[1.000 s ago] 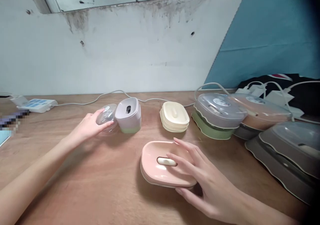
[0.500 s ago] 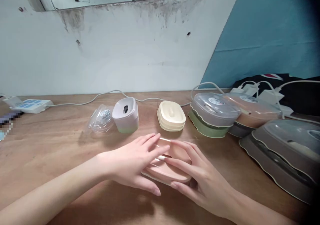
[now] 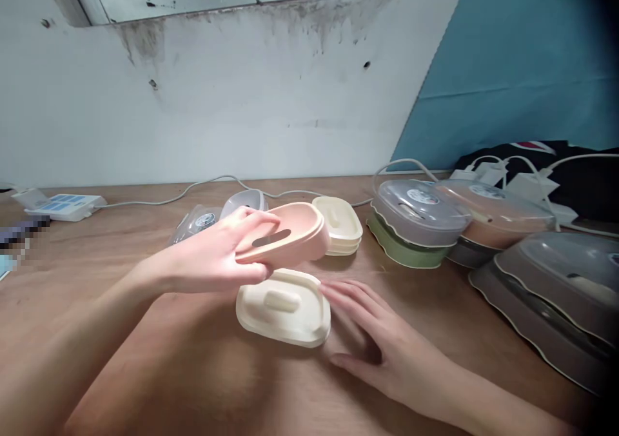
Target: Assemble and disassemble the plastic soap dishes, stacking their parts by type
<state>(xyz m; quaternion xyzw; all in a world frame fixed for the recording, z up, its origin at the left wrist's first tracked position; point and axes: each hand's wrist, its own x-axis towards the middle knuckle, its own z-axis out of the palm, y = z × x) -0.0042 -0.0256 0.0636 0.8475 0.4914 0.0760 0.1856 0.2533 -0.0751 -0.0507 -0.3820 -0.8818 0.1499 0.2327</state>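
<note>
My left hand (image 3: 227,252) grips a pink oval plastic tray with a slot in its bottom (image 3: 309,246) by its left end, holding it tilted above the table. Below it a cream plastic base with a raised middle ridge (image 3: 285,307) lies on the wood. At that base's right edge is my right hand (image 3: 382,339), fingers apart, fingertips touching or very near the rim. Behind the pink tray stands a stack of cream bases (image 3: 338,220). Partly hidden behind my left hand are a lilac stack of slotted trays (image 3: 242,200) and clear plastic lids (image 3: 191,226).
At right are stacked lidded dishes: lilac over green (image 3: 418,213), orange (image 3: 500,207) and brown (image 3: 556,294). A white cable (image 3: 193,194) runs along the wall to a power strip (image 3: 65,206) at left. White plugs (image 3: 532,188) sit at the back right.
My left hand has lifted the pink tray up and to the left, uncovering the cream base beneath. My right hand has stayed near the same place, now by the base's edge.
</note>
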